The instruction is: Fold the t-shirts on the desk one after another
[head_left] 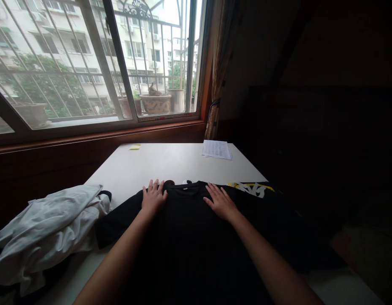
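Note:
A black T-shirt [189, 237] lies spread out on the white table [170, 163], its collar toward the window. My left hand [154, 197] rests flat on the left shoulder of the shirt, beside the collar, fingers spread. On the other side of the collar, my right hand [220, 201] lies flat on the fabric with its fingers apart. Neither hand grips the cloth. A white and yellow print [251, 189] shows near the shirt's right shoulder. The shirt's lower part is too dark to make out well.
Crumpled white clothing [56, 228] with dark trim lies at the table's left. Printed papers [216, 150] and a yellow note [135, 147] are at the far edge. Two small round objects partly show behind the collar. Beyond the table are a barred window and a curtain [216, 72].

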Demonstrator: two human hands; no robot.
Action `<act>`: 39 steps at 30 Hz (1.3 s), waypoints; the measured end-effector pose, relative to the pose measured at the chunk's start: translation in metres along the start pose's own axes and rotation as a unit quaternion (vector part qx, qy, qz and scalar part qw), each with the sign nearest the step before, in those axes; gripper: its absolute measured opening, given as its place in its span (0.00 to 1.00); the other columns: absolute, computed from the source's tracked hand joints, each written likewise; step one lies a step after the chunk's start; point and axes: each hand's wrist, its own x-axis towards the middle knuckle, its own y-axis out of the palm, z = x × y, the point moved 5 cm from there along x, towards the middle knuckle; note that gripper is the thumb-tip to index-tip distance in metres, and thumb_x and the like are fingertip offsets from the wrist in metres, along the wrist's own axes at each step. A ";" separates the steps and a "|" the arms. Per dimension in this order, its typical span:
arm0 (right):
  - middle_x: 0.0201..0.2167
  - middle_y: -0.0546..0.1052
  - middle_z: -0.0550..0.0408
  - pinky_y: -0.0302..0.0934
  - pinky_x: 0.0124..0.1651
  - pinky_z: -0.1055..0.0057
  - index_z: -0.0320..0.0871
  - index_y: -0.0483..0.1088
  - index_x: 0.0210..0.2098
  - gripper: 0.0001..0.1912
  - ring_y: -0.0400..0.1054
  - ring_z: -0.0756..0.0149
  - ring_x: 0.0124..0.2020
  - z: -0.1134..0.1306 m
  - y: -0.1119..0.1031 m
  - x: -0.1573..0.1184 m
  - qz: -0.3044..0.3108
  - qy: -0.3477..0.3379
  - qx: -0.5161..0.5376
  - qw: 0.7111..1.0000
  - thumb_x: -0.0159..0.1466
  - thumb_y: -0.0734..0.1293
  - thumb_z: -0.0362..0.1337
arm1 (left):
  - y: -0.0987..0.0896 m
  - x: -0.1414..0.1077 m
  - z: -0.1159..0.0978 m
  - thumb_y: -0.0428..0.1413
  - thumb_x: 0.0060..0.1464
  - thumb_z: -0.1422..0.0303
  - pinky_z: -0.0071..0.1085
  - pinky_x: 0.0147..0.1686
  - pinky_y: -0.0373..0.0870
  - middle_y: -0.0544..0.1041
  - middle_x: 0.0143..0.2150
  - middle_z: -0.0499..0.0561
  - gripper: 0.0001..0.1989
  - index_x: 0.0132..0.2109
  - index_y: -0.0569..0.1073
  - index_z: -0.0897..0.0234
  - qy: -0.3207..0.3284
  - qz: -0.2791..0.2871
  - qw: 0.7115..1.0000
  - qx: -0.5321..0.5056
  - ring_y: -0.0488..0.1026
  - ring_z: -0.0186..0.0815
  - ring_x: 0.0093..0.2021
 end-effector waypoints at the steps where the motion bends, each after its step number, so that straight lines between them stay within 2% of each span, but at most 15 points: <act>1: 0.76 0.44 0.54 0.32 0.75 0.54 0.45 0.47 0.74 0.38 0.36 0.61 0.76 0.000 0.000 0.000 0.000 0.001 0.001 1.000 0.72 0.47 0.58 | 0.002 0.000 0.003 0.40 0.69 0.56 0.62 0.68 0.43 0.52 0.76 0.59 0.30 0.73 0.54 0.60 -0.008 0.001 1.000 -0.001 0.43 0.53 0.75; 6: 0.76 0.45 0.55 0.32 0.75 0.54 0.45 0.46 0.74 0.37 0.36 0.61 0.76 -0.001 0.001 -0.001 -0.002 0.002 0.002 1.000 0.72 0.48 0.57 | 0.007 0.000 0.021 0.40 0.69 0.55 0.57 0.70 0.42 0.52 0.75 0.60 0.32 0.74 0.53 0.64 -0.022 0.007 1.000 -0.009 0.45 0.51 0.75; 9: 0.76 0.45 0.55 0.32 0.75 0.54 0.44 0.46 0.74 0.38 0.36 0.62 0.76 0.000 0.001 -0.001 0.002 0.001 -0.001 1.000 0.72 0.47 0.57 | 0.003 -0.004 0.032 0.42 0.69 0.58 0.55 0.71 0.43 0.54 0.75 0.61 0.30 0.72 0.56 0.66 -0.005 -0.013 1.000 -0.010 0.46 0.51 0.75; 14: 0.76 0.45 0.56 0.32 0.75 0.54 0.46 0.46 0.74 0.37 0.36 0.61 0.76 -0.008 0.000 0.000 0.004 -0.002 -0.004 1.000 0.72 0.47 0.58 | -0.016 -0.022 0.054 0.44 0.69 0.63 0.55 0.70 0.47 0.58 0.73 0.61 0.26 0.69 0.61 0.65 0.060 -0.064 0.996 -0.016 0.49 0.50 0.74; 18: 0.76 0.44 0.55 0.32 0.75 0.54 0.45 0.45 0.75 0.38 0.35 0.62 0.76 -0.023 0.000 0.002 0.011 -0.001 -0.009 1.000 0.72 0.46 0.58 | -0.034 -0.040 0.091 0.44 0.69 0.62 0.55 0.68 0.51 0.61 0.72 0.63 0.26 0.69 0.61 0.66 0.063 -0.082 0.994 -0.020 0.53 0.52 0.73; 21: 0.76 0.43 0.56 0.31 0.75 0.53 0.46 0.45 0.75 0.38 0.35 0.61 0.76 -0.030 0.000 0.003 0.012 -0.007 -0.007 1.000 0.72 0.46 0.58 | -0.039 -0.052 0.123 0.47 0.66 0.57 0.49 0.63 0.61 0.68 0.66 0.67 0.29 0.68 0.63 0.69 0.028 -0.017 0.999 -0.042 0.65 0.53 0.66; 24: 0.76 0.43 0.56 0.31 0.75 0.53 0.47 0.44 0.75 0.39 0.35 0.61 0.76 -0.033 0.001 0.004 0.010 -0.009 -0.006 1.000 0.72 0.46 0.59 | -0.043 -0.060 0.141 0.53 0.61 0.55 0.44 0.57 0.68 0.75 0.58 0.65 0.34 0.68 0.62 0.70 -0.007 0.075 0.994 -0.079 0.73 0.52 0.57; 27: 0.76 0.43 0.55 0.31 0.75 0.53 0.46 0.44 0.75 0.39 0.35 0.62 0.76 -0.033 0.002 0.004 0.010 -0.011 -0.007 1.000 0.72 0.46 0.59 | -0.049 -0.064 0.144 0.57 0.55 0.60 0.38 0.53 0.70 0.76 0.57 0.64 0.38 0.70 0.59 0.69 -0.045 0.139 0.983 -0.115 0.76 0.49 0.54; 30: 0.76 0.43 0.55 0.31 0.75 0.53 0.47 0.44 0.75 0.39 0.35 0.61 0.76 -0.034 0.003 0.005 0.012 -0.010 -0.007 1.000 0.72 0.46 0.59 | -0.057 -0.064 0.140 0.57 0.54 0.65 0.37 0.51 0.70 0.79 0.54 0.63 0.35 0.67 0.61 0.67 -0.078 0.165 0.975 -0.125 0.77 0.48 0.52; 32: 0.76 0.43 0.55 0.32 0.75 0.53 0.47 0.44 0.75 0.38 0.35 0.61 0.76 -0.034 0.003 0.005 0.012 -0.007 -0.008 1.000 0.72 0.46 0.59 | -0.064 -0.063 0.137 0.55 0.56 0.65 0.38 0.51 0.70 0.79 0.52 0.62 0.31 0.65 0.64 0.67 -0.071 0.145 0.979 -0.128 0.77 0.48 0.51; 36: 0.76 0.43 0.56 0.32 0.75 0.53 0.47 0.44 0.75 0.38 0.35 0.62 0.76 -0.033 0.003 0.004 0.012 -0.007 -0.010 1.000 0.72 0.46 0.59 | -0.081 -0.065 0.135 0.50 0.61 0.62 0.39 0.50 0.71 0.77 0.53 0.61 0.28 0.66 0.62 0.66 -0.024 0.049 0.989 -0.138 0.76 0.47 0.51; 39: 0.76 0.43 0.56 0.31 0.75 0.54 0.47 0.44 0.75 0.38 0.34 0.62 0.76 -0.032 0.002 0.004 0.017 -0.003 -0.016 1.000 0.72 0.46 0.59 | -0.091 -0.070 0.136 0.49 0.63 0.62 0.38 0.48 0.71 0.77 0.52 0.59 0.27 0.66 0.61 0.65 -0.012 -0.003 0.993 -0.121 0.77 0.46 0.48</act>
